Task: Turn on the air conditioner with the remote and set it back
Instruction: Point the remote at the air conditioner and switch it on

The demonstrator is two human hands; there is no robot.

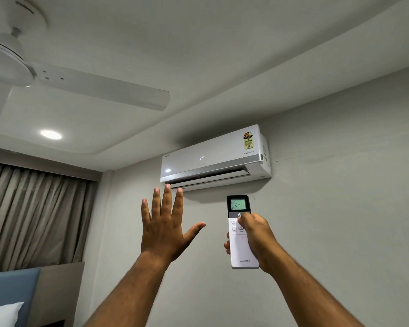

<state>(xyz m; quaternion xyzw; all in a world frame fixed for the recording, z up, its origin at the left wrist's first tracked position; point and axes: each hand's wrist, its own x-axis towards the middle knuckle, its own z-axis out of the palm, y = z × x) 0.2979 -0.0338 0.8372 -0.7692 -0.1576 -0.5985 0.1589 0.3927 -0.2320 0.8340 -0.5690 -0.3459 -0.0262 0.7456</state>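
A white wall-mounted air conditioner [213,159] hangs high on the grey wall. Its front panel shows 24 and its bottom flap stands open. My right hand [255,234] holds a white remote [242,246] upright below the unit, with the thumb resting near the power button. The remote's screen is lit and reads 24. My left hand [165,223] is raised beside it, palm toward the wall and fingers spread, fingertips just under the unit's left end. It holds nothing.
A white ceiling fan [80,86] spreads across the upper left, with a lit round ceiling light [50,134] beneath it. Brown curtains [33,215] hang at the left. A blue headboard [12,289] and a white pillow [3,313] show at the bottom left.
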